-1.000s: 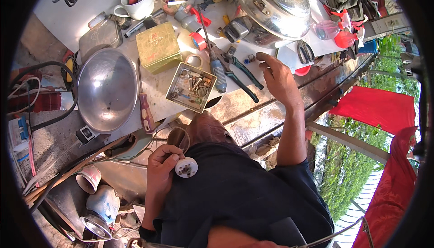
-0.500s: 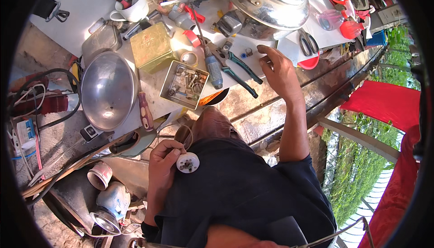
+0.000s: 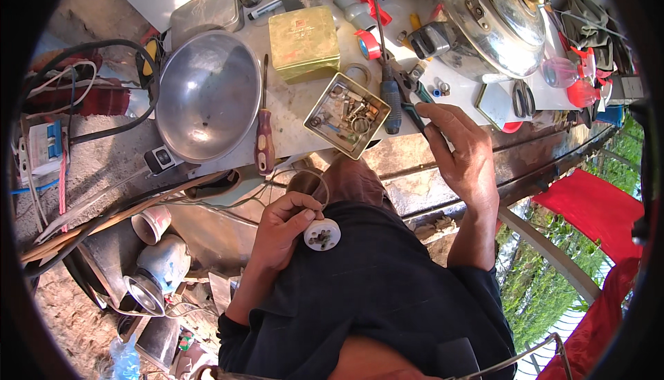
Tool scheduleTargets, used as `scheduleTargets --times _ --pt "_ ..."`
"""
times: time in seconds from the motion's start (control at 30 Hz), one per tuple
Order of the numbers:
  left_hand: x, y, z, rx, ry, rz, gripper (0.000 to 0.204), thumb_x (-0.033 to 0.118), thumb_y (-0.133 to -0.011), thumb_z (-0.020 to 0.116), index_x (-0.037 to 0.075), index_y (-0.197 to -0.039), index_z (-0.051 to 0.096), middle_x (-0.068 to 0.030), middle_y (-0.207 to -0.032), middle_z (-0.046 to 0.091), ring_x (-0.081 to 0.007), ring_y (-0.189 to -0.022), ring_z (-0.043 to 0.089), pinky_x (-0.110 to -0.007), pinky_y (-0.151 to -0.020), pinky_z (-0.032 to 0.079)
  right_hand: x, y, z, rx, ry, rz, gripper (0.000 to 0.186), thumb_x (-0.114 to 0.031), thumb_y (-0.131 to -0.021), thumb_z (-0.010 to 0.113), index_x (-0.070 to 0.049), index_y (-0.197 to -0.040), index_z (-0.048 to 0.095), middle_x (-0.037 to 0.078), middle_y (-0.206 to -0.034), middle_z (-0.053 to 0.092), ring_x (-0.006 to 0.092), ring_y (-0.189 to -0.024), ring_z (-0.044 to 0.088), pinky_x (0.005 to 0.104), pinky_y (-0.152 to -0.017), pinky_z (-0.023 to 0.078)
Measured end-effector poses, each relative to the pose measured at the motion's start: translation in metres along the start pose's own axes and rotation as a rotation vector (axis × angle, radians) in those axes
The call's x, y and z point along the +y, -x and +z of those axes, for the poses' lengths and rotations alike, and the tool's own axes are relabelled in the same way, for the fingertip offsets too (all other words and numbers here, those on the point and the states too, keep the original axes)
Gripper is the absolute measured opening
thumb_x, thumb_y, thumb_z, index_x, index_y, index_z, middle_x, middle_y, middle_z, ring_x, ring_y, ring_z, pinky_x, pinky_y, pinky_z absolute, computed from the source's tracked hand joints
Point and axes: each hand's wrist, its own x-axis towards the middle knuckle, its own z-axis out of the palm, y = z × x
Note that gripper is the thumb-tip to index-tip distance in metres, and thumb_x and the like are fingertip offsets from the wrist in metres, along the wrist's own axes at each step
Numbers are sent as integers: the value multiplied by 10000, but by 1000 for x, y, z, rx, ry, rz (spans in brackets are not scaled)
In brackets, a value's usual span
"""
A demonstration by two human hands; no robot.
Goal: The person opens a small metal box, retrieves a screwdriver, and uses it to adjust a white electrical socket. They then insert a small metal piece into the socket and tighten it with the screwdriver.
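Disc (image 3: 322, 234), round, white, smooth-rimmed, in the left grip (image 3: 282, 229)

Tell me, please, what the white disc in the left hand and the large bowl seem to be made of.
White disc: plastic or ceramic, hard to say, with a smooth, evenly white rim. Large bowl: probably metal, polished, given its grey sheen and bright highlights.

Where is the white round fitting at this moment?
In the head view, the white fitting is below centre and slightly left, held in the left hand, in front of the dark shirt.
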Motion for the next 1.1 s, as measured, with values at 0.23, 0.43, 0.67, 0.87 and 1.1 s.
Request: scheduleTargets --times 0.23,0.43,0.67,0.87,1.1 --pt "3 -2 -6 -6 30 2 169 68 -997 669 8 -1153 692 -72 -986 714 -131 -923 677 -277 -866 542 -17 -10 15 90 -13 -122 292 73 -895 703 -36 -1162 746 133 -1047 747 273 -901 752 348 -772 590" --pt "4 -5 -8 -29 14 11 163 78 -999 676 1 -1142 694 -70 -981 711 -127 -922 671 -274 -865 540 -48 -29 14 -13 147 -407 401 -5 -773 766 -45 -1170 721 95 -1066 699 287 -931 706 400 -808 583" --pt "4 -3 -12 -61 23 12 160 74 -998 673 -1 -1139 694 -69 -986 706 -126 -932 667 -271 -866 536 -63 -64 52 -323 521 -469 183 -114 -793 685 -64 -969 690 59 -925 645 274 -886 683 392 -795 565" --pt "4 3 -23 -69 51 31 153 64 -997 664 4 -1135 694 -69 -985 703 -124 -934 665 -273 -864 536 -64 -69 48 -271 441 -383 135 -118 -811 687 -106 -944 668 61 -836 629 272 -856 692 396 -748 573" --pt "3 7 -29 -110 85 37 151 79 -1001 674 8 -1133 695 -62 -992 701 -118 -940 661 -272 -869 535 -65 -67 61 -350 649 -487 88 -138 -856 668 -89 -906 722 61 -897 649 248 -884 692 380 -789 567"
